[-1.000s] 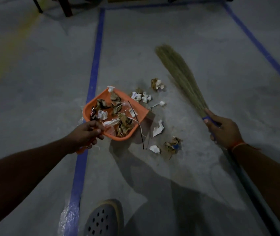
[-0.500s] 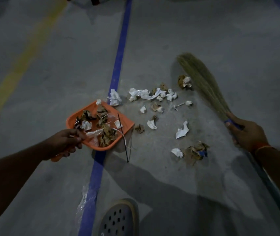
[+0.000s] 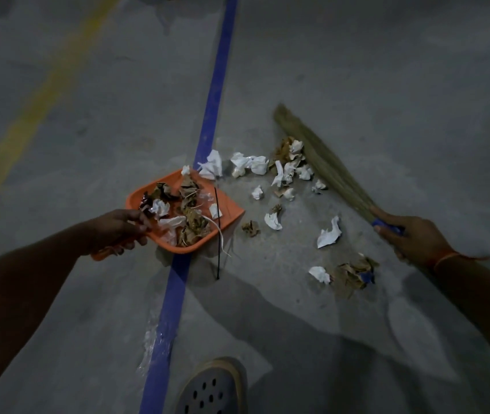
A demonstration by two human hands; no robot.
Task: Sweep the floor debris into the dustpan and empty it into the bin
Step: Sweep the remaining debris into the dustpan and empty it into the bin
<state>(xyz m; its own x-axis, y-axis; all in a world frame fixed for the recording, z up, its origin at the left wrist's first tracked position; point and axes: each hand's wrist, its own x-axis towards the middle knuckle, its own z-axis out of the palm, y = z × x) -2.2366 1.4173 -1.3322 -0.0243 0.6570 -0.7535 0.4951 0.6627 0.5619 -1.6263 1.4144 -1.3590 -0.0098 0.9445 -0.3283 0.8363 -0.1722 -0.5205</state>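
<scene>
At the centre left of the frame the left hand (image 3: 118,230) grips the handle of an orange dustpan (image 3: 136,200) heaped with leaves and paper (a black strip hangs over its lip). At the right edge the right hand (image 3: 414,239) is closed around the broom (image 3: 324,161), whose bristles touch the scattered debris (image 3: 285,171) just right of the blue line (image 3: 214,100).

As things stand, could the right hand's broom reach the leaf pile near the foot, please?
Probably yes: the right hand holds the broom close beside the leaf pile, with only bare floor between them.
</scene>
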